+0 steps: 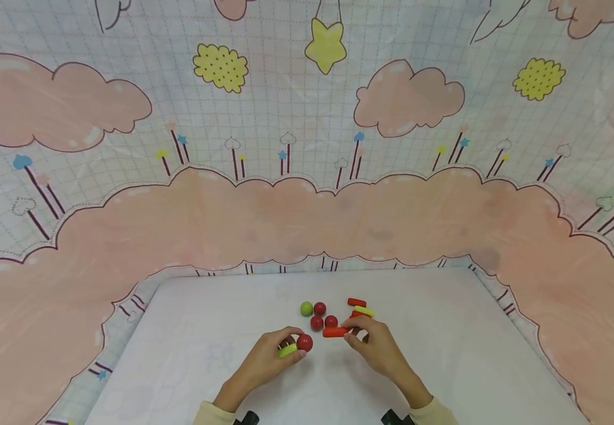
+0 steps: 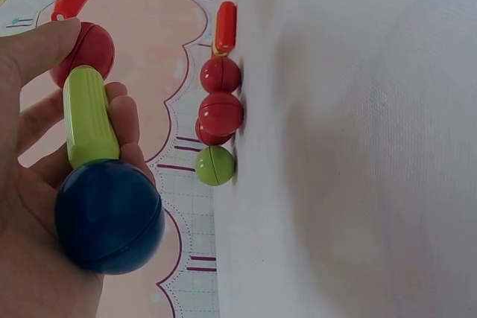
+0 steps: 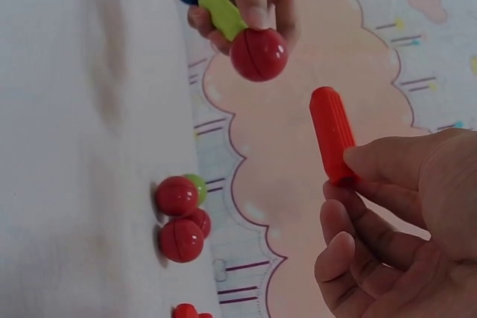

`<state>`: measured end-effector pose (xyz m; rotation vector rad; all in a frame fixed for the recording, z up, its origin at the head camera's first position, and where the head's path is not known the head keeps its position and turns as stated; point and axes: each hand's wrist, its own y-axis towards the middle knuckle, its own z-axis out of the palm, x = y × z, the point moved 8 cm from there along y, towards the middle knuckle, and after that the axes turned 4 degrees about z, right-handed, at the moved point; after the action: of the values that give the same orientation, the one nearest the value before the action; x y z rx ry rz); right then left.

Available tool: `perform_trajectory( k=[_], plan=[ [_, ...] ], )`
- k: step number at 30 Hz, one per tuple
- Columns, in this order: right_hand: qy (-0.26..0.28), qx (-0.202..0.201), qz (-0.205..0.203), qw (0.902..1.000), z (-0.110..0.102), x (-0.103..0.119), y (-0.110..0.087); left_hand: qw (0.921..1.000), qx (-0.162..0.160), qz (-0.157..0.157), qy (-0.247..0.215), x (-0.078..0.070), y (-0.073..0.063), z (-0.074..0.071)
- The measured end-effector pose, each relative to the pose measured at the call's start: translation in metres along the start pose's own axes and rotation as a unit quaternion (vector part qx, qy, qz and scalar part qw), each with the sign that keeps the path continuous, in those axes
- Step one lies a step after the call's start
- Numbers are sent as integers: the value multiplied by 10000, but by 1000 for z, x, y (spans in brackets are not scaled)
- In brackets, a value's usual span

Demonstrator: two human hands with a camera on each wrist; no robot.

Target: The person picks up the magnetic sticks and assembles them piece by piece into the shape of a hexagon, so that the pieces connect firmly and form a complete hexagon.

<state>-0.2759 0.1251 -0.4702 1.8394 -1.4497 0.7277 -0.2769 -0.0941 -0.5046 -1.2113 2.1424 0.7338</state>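
Observation:
My left hand (image 1: 264, 360) holds a joined toy piece: a yellow-green ridged rod (image 2: 89, 113) with a red ball (image 1: 304, 342) on one end and a dark blue ball (image 2: 109, 216) on the other. Its thumb and fingers pinch the red-ball end; in the head view the blue ball is hidden by the hand. Thumb and fingertips of my right hand (image 1: 381, 349) pinch one end of a red ridged rod (image 3: 332, 135). The rod's free end points left, toward the red ball, with a gap between them in the right wrist view.
Beyond the hands on the white table (image 1: 206, 330) lie a green ball (image 1: 307, 308) and three red balls (image 1: 316, 323), grouped closely. Just right of them are a red rod (image 1: 357, 302), a yellow-green rod (image 1: 364, 310) and another red rod, partly covered. A patterned cloth (image 1: 296, 221) stands behind.

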Motion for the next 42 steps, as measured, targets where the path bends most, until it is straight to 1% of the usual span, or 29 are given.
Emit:
perform_trajectory(
  k=[5,10,15,22,28,35,39,42],
  plan=[
    [-203,264,-31,9994,5,2,1,9999,89,33,92,-3,1,1],
    [-259,457,-111,9986,9,3,1,9996,198,44,204,-5,2,3],
    [-344,589,-186,9975,13,4,2,9992,277,65,278,-7,2,5],
    [-464,704,-96,9964,18,0,2,9986,325,214,361,-10,2,9],
    [-323,704,-101,9969,21,0,0,9985,372,186,361,-10,0,12],
    [-48,652,-285,9975,27,8,-4,9977,491,-89,449,-6,-1,15],
    [30,658,-401,9970,33,11,-5,9980,473,-101,418,-5,-1,17],
    [79,733,-419,9964,39,12,-6,9983,442,-38,369,-3,-2,19]
  ],
)
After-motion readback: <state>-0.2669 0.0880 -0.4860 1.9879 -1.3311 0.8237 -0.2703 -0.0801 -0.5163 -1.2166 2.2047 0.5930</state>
